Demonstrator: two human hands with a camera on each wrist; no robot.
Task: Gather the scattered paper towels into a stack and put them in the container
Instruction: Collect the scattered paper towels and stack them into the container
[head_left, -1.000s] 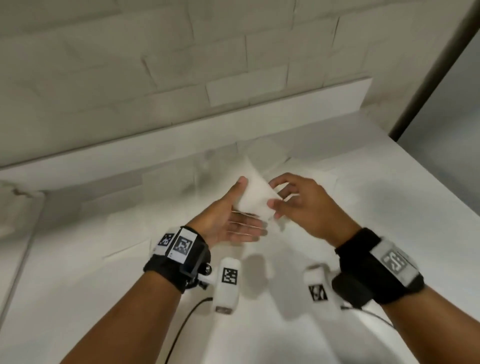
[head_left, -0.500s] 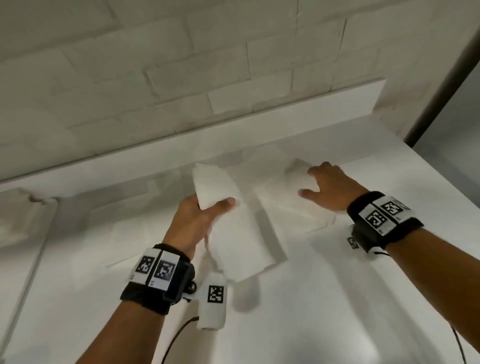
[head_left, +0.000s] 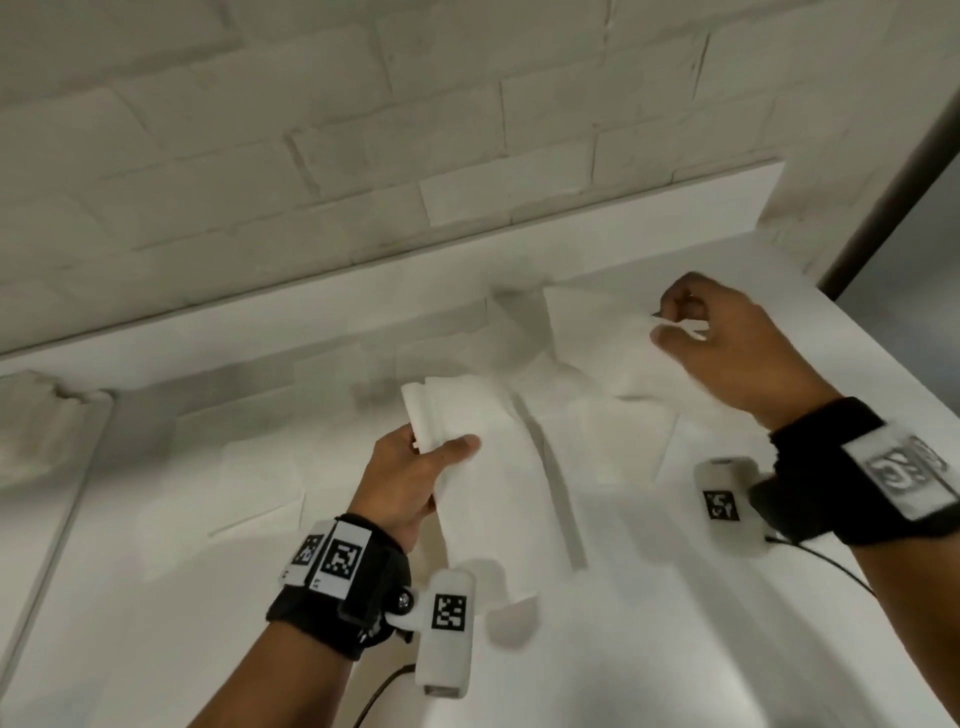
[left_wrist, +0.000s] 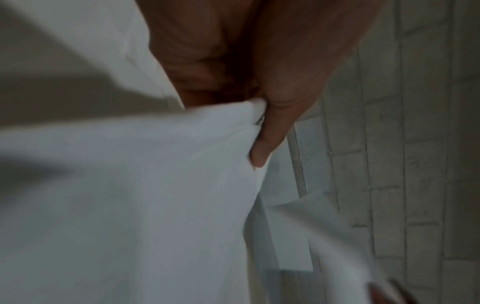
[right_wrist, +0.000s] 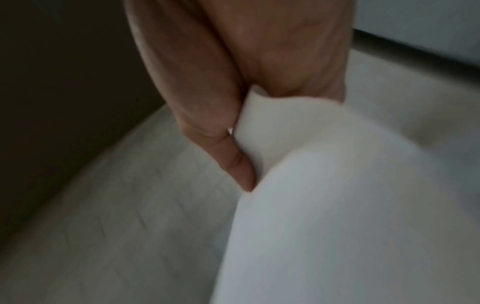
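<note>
My left hand (head_left: 415, 467) holds a small stack of white paper towels (head_left: 483, 467) above the white table, thumb on top; the sheets hang down toward me. The left wrist view shows the thumb (left_wrist: 275, 127) pressing the towel stack (left_wrist: 155, 195). My right hand (head_left: 727, 343) is at the far right and pinches a single white paper towel (head_left: 597, 343) by its corner, lifting it off the table. In the right wrist view the thumb (right_wrist: 233, 160) clamps that towel (right_wrist: 337, 205). More flat towels (head_left: 254, 483) lie to the left on the table. No container shows clearly.
A white brick wall (head_left: 363, 130) and a low white ledge (head_left: 467, 280) close off the back of the table (head_left: 675, 649). The table's right edge (head_left: 924, 400) drops off beside my right wrist. A pale raised rim (head_left: 47, 415) sits at the far left.
My right hand let go of the stack, moved right to the far side of the table and pinched up another towel. My left hand kept the stack and stayed near the middle.
</note>
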